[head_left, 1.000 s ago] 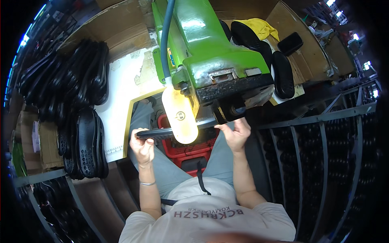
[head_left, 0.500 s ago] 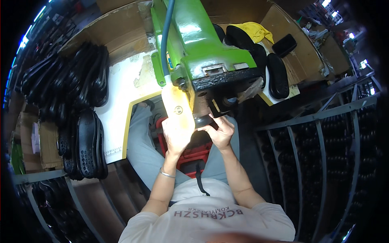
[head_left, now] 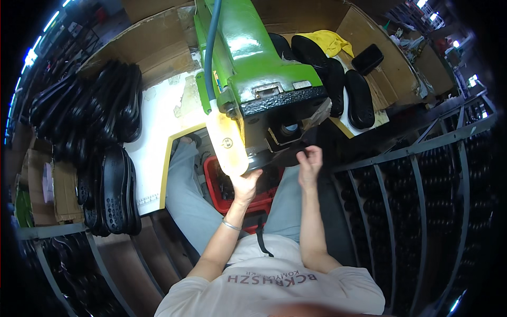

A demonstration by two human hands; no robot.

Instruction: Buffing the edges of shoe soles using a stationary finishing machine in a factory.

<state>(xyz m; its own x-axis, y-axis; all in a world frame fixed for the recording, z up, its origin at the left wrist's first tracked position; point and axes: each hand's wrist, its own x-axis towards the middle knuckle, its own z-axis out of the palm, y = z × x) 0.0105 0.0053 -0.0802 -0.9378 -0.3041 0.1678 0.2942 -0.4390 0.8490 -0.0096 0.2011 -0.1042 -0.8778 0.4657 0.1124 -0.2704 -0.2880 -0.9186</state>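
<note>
A black shoe sole lies held flat under the dark head of the green machine, just below the frame's centre, stretched between both hands. The left hand grips its near end from beneath, fingers curled up around the edge, right below the pale yellow guard that hangs from the machine's front. The right hand, at about three o'clock from the left one, pinches the sole's far edge between thumb and bent fingers. Directly under the hands, toward six o'clock, a red crate sits between the person's grey-trousered knees. A blue hose runs down the machine's left flank. At nine o'clock, rows of black soles are stacked on edge along the white desk, with cardboard behind them. At one to two o'clock, several more loose soles lie by a yellow cloth. A dark metal rack curves away at three to four o'clock.
</note>
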